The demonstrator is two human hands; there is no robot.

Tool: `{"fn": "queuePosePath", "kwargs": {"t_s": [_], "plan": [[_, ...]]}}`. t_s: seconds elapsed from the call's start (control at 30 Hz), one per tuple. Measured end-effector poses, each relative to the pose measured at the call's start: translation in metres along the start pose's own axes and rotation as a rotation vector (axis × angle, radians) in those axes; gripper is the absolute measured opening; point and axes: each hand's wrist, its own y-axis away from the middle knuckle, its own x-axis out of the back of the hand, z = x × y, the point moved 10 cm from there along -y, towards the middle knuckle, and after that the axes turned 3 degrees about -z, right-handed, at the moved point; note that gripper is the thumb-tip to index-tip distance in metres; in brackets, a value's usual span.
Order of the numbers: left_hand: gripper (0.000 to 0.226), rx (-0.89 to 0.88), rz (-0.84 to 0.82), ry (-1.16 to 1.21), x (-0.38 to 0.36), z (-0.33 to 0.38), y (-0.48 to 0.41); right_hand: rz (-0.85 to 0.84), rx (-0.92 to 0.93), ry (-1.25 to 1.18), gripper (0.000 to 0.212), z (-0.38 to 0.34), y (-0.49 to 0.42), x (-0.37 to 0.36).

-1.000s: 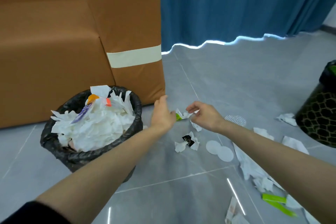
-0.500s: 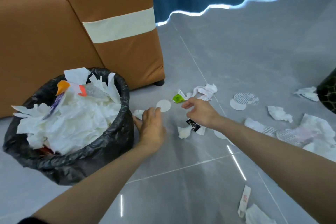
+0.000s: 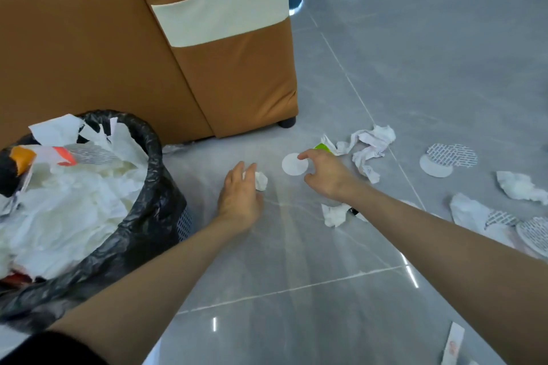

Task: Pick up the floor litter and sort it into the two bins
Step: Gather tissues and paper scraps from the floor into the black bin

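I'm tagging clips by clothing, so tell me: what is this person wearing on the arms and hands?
The left hand and right hand are bare: no gloves, rings or watch show. Both forearms are uncovered. A black sleeve shows only high on the left arm, at the picture's bottom left corner.

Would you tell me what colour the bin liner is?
The liner is black; the head view shows it.

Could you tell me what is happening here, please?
A person is clearing litter off the floor. The left hand touches a small tissue wad beside the full bin; the right hand reaches, fingers spread, for a white paper disc. Neither holds anything yet; more scraps lie to the right.
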Motion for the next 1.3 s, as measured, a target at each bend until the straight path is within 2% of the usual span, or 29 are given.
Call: {"fn": "queuePosePath", "kwargs": {"t_s": [0.1,0.2,0.37,0.53,0.8,1.0,1.17,1.3], "plan": [[0.061,-0.027,-0.085,0.067,-0.014,0.003,-0.011,-0.110,0.022,0.100,0.059,-0.004,-0.009,-0.023],[0.049,-0.081,-0.081,0.062,-0.019,0.008,-0.014,-0.187,0.050,0.302,0.065,-0.007,-0.014,-0.041],[0.026,-0.073,-0.008,0.090,-0.016,0.000,-0.013,-0.140,0.060,0.480,0.058,-0.013,-0.013,-0.044],[0.016,-0.021,-0.019,0.198,-0.013,-0.011,-0.009,-0.116,0.020,0.473,0.060,-0.007,-0.004,-0.042],[0.018,-0.016,0.022,0.294,0.009,0.003,0.010,-0.162,-0.039,0.375,0.031,0.009,0.024,-0.043],[0.020,-0.049,0.065,0.310,0.032,0.016,0.028,-0.175,-0.024,0.469,0.049,0.008,0.045,-0.048],[0.020,-0.094,0.073,0.300,0.042,0.020,0.044,-0.236,-0.102,0.376,0.062,0.021,0.057,-0.041],[0.021,-0.125,0.048,0.273,0.038,0.021,0.056,-0.162,-0.165,0.471,0.064,0.031,0.067,-0.028]]}}
